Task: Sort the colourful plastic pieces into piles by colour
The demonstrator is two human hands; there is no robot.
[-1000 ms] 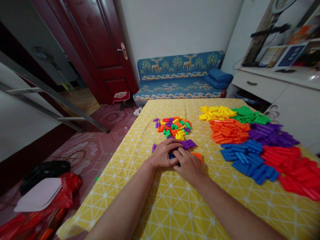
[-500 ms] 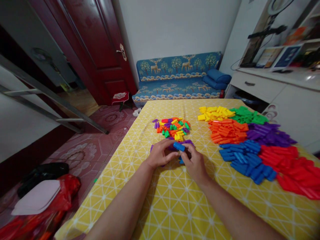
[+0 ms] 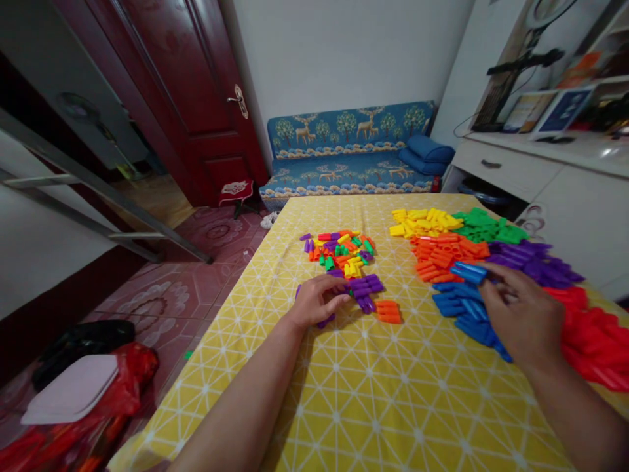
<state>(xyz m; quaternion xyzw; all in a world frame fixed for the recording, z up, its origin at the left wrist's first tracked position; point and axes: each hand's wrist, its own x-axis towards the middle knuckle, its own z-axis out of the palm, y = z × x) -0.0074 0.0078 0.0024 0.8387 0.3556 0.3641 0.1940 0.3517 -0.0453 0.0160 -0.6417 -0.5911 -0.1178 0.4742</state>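
Note:
My right hand [image 3: 523, 314] hovers over the blue pile [image 3: 466, 311] at the right of the yellow table [image 3: 373, 400], pinching blue plastic pieces [image 3: 469, 271] at its fingertips. My left hand [image 3: 319, 301] rests on the cloth near the table's middle, fingers curled loosely over purple pieces, beside a small purple cluster [image 3: 366, 287] and two orange pieces [image 3: 389, 311]. A mixed heap of coloured pieces [image 3: 341, 252] lies just beyond the left hand.
Sorted piles lie at the right: yellow [image 3: 422, 223], green [image 3: 486, 228], orange [image 3: 445, 254], purple [image 3: 533, 262], red [image 3: 594, 334]. A blue sofa [image 3: 354, 151] stands behind the table, a white cabinet [image 3: 545, 177] to the right, a dark red door [image 3: 196, 98] at left, and bags on the floor [image 3: 78, 393].
My right hand lifted blue pieces from between both hands and carried them right to the blue pile. The left hand stayed by the purple cluster.

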